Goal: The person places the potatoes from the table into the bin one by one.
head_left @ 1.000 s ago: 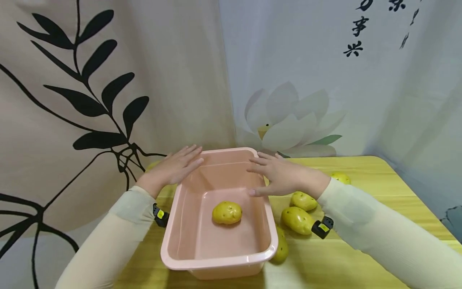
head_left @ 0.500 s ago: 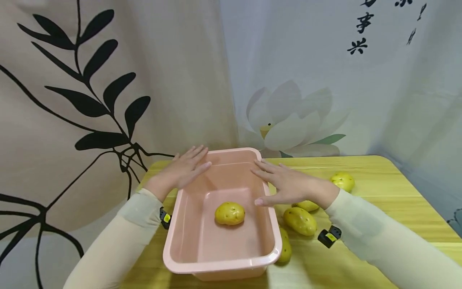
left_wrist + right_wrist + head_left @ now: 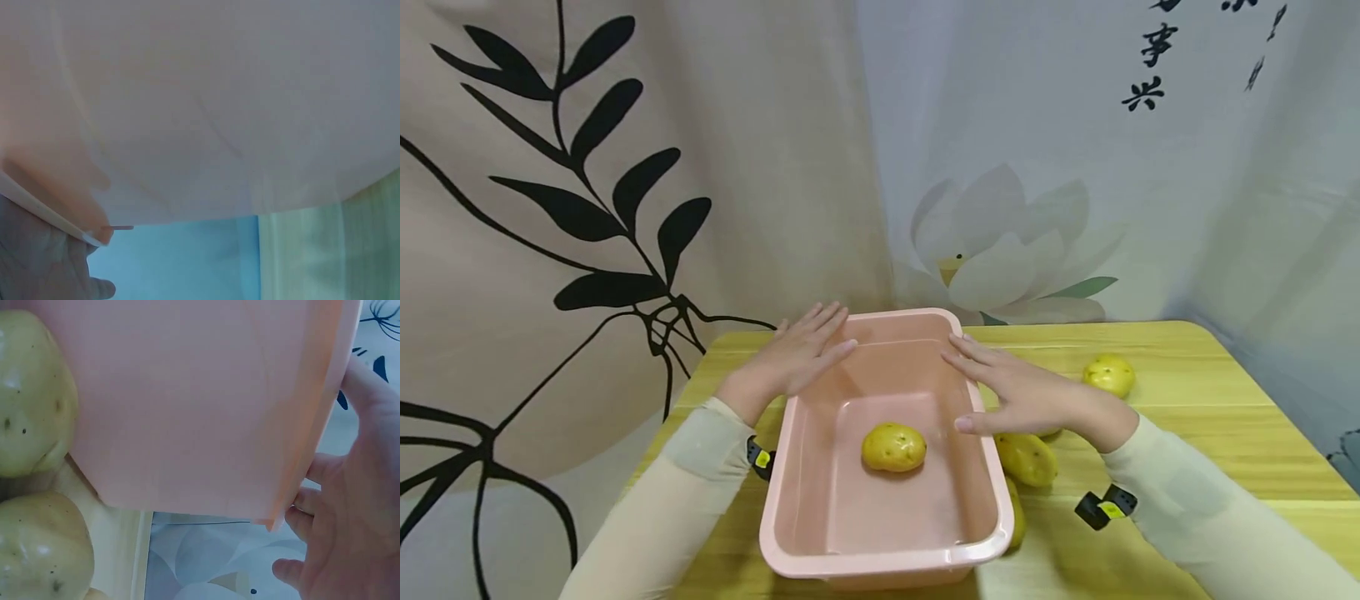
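Cream sleeves (image 3: 700, 467): entering from 7 and 4 o'clock, a black wrist camera (image 3: 1107, 507) on each.
Pink plastic basin (image 3: 865, 567): upright on the yellow wood-grain worktop (image 3: 1195, 417), its near rim toward 6 o'clock.
Near outer potato (image 3: 1017, 515): outside at the basin's 4 o'clock, partly hidden by the rim.
Inner potato (image 3: 893, 447): lying on the basin floor, about mid-dial; only the head view shows it.
Middle outer potato (image 3: 1028, 459): outside at the basin's 3 o'clock.
Right wrist view: adds the outer wall with two pitted potatoes (image 3: 40, 547) large at 8 and 9 o'clock, and the palm side of the fingers at the rim, lowest fingertip clear of it.
Left wrist view: mostly outer wall, with the palm at 8 o'clock against the rim's outside.
Right hand (image 3: 1030, 387): at the basin's 2 o'clock, fingers extended and spread, touching the rim without wrapping it; inner potato at its 8 o'clock, apart.
Left hand (image 3: 801, 358): at the basin's 10 o'clock, fingers straight, thumb spread, resting against the rim; inner potato toward its 5 o'clock, apart.
Far potato (image 3: 1108, 375): beyond the right forearm.
Backdrop cloth (image 3: 775, 167): black leaves at 10 o'clock, pale lotus at 2.
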Demonstrator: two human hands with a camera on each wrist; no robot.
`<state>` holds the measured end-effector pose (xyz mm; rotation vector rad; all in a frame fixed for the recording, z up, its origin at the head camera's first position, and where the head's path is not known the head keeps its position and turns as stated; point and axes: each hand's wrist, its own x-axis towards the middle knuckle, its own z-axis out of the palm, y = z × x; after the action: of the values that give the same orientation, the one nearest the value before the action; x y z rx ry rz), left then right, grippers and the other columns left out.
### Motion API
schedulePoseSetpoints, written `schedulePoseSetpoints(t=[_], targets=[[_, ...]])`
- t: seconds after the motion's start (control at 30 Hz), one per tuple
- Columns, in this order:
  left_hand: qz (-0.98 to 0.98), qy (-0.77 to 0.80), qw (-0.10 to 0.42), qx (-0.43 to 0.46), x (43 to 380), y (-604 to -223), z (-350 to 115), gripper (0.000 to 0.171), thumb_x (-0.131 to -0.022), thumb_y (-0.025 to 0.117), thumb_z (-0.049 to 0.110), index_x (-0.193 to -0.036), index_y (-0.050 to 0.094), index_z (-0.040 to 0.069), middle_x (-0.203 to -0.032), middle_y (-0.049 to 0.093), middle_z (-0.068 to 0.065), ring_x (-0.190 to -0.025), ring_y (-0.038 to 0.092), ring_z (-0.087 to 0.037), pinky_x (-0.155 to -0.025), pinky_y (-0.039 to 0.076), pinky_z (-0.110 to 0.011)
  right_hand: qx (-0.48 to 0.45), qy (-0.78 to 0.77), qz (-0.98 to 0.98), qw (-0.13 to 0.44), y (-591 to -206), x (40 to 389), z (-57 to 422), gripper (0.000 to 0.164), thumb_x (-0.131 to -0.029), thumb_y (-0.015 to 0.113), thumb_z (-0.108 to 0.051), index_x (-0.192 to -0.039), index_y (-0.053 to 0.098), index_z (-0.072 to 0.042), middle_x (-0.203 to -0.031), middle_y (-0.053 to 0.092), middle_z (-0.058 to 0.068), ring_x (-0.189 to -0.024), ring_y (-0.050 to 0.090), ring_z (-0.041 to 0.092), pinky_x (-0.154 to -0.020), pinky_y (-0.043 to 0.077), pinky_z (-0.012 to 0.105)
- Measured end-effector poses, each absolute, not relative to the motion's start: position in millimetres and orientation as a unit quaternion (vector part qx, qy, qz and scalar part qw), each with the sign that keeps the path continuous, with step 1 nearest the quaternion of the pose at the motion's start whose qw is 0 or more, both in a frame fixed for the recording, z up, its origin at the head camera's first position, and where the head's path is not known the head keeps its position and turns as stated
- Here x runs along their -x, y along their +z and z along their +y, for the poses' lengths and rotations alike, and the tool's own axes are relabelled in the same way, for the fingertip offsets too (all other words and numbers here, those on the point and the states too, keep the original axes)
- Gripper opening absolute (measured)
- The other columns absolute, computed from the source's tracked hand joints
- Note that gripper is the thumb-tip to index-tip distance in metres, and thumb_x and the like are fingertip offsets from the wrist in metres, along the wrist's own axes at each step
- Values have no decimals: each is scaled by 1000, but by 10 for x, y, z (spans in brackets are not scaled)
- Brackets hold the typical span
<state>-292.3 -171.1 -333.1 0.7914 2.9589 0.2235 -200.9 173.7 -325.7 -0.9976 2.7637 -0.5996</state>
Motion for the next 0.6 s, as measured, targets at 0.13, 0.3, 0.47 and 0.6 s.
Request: schedulePoseSetpoints(t=[0.13, 0.3, 0.47, 0.6], targets=[[963, 68, 34, -257, 2901, -3336, -1651, 79, -92, 9, 73, -156, 5, 26, -161, -1, 4, -147, -3, -23, -112, 3, -62, 338, -213, 915, 54, -3312, 1990, 1795, 90, -85, 55, -67, -155, 14, -27, -161, 0, -7, -146, 7, 22, -113, 23, 48], [965, 62, 35, -252, 2872, -3333, -1631, 78, -92, 9, 74, -155, 4, 28, -161, -1, 4, -147, -4, -23, -112, 3, -61, 352, -238, 904, 34, -3383, 1987, 1813, 86, -88, 59, -58, -155, 15, -26, -161, 1, -5, -147, 6, 22, -112, 23, 50], [963, 63, 24, -259, 2865, -3331, -1594, 80, -91, 10, 74, -156, 7, 26, -161, 2, 3, -147, -1, -23, -112, 5, -62, 351, -260, 899, 23, -3445, 1945, 1868, 83, -90, 60, -51, -155, 16, -25, -162, 3, -1, -147, 7, 23, -111, 25, 52], [962, 62, 19, -264, 2868, -3327, -1603, 81, -92, 11, 73, -156, 10, 24, -161, 4, 2, -147, -1, -24, -112, 6, -62, 335, -283, 898, 22, -3481, 1882, 1965, 82, -91, 62, -47, -156, 15, -26, -162, 5, -3, -147, 7, 21, -111, 25, 53]])
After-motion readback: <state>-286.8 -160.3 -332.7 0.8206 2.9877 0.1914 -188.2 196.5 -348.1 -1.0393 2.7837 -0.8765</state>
